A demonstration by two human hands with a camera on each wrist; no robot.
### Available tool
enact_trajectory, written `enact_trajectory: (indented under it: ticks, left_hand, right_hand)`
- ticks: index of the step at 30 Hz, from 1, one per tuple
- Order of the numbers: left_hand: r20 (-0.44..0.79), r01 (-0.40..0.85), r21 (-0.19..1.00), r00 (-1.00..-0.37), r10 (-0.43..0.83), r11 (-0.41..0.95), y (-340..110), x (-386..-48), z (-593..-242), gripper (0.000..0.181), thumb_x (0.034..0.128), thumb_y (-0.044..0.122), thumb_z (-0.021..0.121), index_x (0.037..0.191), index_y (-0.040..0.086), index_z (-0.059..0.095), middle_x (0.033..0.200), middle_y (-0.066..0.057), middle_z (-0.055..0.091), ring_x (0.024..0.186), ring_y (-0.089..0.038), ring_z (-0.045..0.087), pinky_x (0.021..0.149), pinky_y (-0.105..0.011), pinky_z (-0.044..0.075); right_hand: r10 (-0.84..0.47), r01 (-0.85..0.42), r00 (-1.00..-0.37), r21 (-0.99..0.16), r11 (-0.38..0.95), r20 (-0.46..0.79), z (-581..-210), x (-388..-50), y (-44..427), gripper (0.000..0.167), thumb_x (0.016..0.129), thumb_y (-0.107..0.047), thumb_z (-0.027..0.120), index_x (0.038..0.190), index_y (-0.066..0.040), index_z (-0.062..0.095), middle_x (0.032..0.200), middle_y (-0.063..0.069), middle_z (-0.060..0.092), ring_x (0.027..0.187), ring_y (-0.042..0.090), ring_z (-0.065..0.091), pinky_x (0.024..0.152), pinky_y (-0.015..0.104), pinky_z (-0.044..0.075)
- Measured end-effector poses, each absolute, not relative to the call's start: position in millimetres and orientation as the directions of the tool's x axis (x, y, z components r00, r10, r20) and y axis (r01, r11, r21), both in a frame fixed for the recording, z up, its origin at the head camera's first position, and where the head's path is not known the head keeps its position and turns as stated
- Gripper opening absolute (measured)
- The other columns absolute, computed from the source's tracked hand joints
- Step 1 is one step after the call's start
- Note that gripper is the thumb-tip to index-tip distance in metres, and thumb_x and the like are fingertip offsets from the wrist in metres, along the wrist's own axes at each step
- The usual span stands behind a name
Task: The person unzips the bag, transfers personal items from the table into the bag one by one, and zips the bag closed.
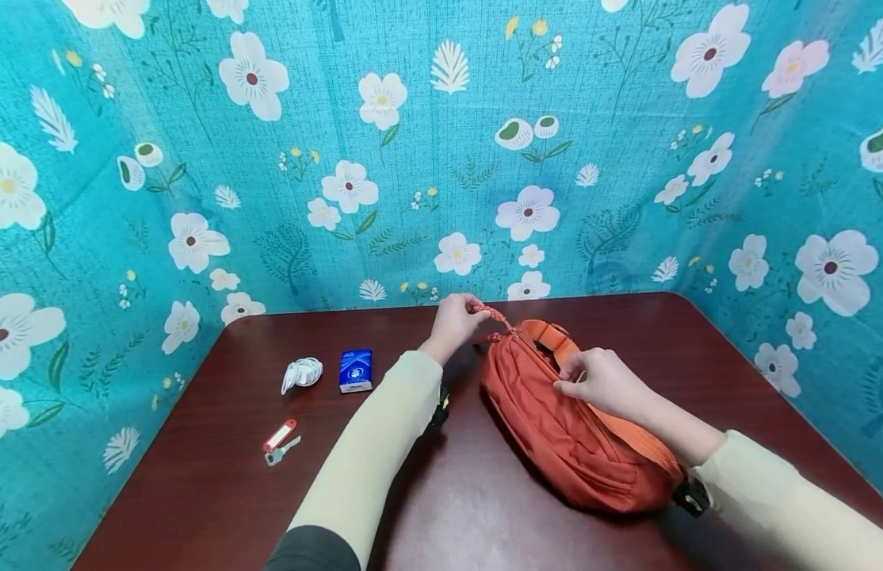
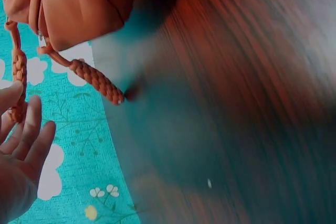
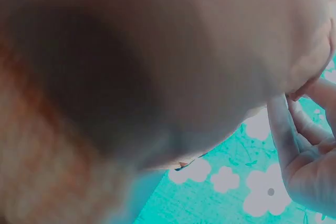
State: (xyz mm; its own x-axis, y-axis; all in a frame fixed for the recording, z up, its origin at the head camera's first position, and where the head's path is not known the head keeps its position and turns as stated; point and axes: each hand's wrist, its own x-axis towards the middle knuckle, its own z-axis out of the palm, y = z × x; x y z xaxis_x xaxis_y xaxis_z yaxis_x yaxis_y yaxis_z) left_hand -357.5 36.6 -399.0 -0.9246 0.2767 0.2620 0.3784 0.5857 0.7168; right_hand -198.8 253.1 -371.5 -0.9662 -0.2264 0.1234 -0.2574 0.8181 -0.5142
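Nearest the camera, a dark cuff rings the pale left sleeve, which reaches from the near edge toward the far side; the right sleeve comes in from the near right.

Of writing, the blue packet at far left bears a white emblem and small white print, too fine to read. The red key tag, left and nearer, has a white label, its surface too small to make out; a key lies just beside it. A coiled white cord sits left of the packet.

The orange bag lies on the right half of the table, slanting from far left to near right. At its far-left end, the left hand pinches a braided pull between thumb and fingers; a second braided pull hangs apart from those fingers. The right hand pinches the bag's upper edge, beside its strap.

The table's far edge runs just beyond the left hand, against flowered blue cloth. Wide tabletop separates bag and key; a narrower strip lies to the bag's right.
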Motion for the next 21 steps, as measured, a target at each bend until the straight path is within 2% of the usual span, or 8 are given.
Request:
enact_trajectory:
  ticks: [4, 6, 15, 21]
  left_hand:
    - [0.269, 0.426, 0.660, -0.903, 0.336, 0.618, 26.6, -354.7, -399.6, 0.027, 0.0896, 0.022, 0.072, 0.112, 0.008, 0.067, 0.097, -0.005, 0.068, 0.087, -0.017, 0.062, 0.079, -0.030, 0.051]
    - [0.275, 0.451, 0.652, -0.890, 0.364, 0.609, 21.6, -352.8, -399.5, 0.029, 0.0900, 0.021, 0.072, 0.115, 0.008, 0.066, 0.100, -0.005, 0.067, 0.090, -0.018, 0.062, 0.081, -0.031, 0.051]
    - [0.271, 0.576, 0.649, -0.786, 0.556, 0.497, 5.2, -329.3, -401.2, 0.009, 0.0906, 0.018, 0.071, 0.095, 0.011, 0.072, 0.084, 0.004, 0.068, 0.074, -0.007, 0.060, 0.067, -0.022, 0.050]
    - [0.220, 0.671, 0.592, -0.668, 0.711, 0.447, -1.3, -313.0, -412.5, 0.011, 0.0888, 0.013, 0.073, 0.100, 0.010, 0.073, 0.087, 0.005, 0.067, 0.075, -0.004, 0.059, 0.070, -0.019, 0.049]
  right_hand:
    - [-0.240, -0.254, -0.966, -0.530, 0.809, 0.097, -371.9, -199.4, 255.5, 0.015, 0.083, -0.012, 0.076, 0.075, -0.009, 0.065, 0.068, -0.004, 0.059, 0.060, 0.012, 0.053, 0.056, 0.030, 0.045]
    - [-0.257, -0.262, -0.963, -0.532, 0.805, 0.085, -371.9, -200.7, 256.6, 0.015, 0.084, -0.012, 0.076, 0.074, -0.010, 0.064, 0.068, -0.005, 0.058, 0.060, 0.012, 0.052, 0.056, 0.030, 0.045]
    - [-0.320, -0.307, -0.945, -0.504, 0.807, 0.063, -369.8, -209.2, 256.6, 0.017, 0.083, -0.012, 0.076, 0.072, -0.011, 0.063, 0.065, -0.006, 0.058, 0.061, 0.011, 0.051, 0.057, 0.029, 0.044]
    - [-0.300, -0.278, -0.953, -0.530, 0.801, 0.047, -369.9, -209.6, 254.7, 0.017, 0.084, -0.012, 0.075, 0.073, -0.011, 0.063, 0.067, -0.005, 0.058, 0.061, 0.013, 0.051, 0.056, 0.029, 0.043]
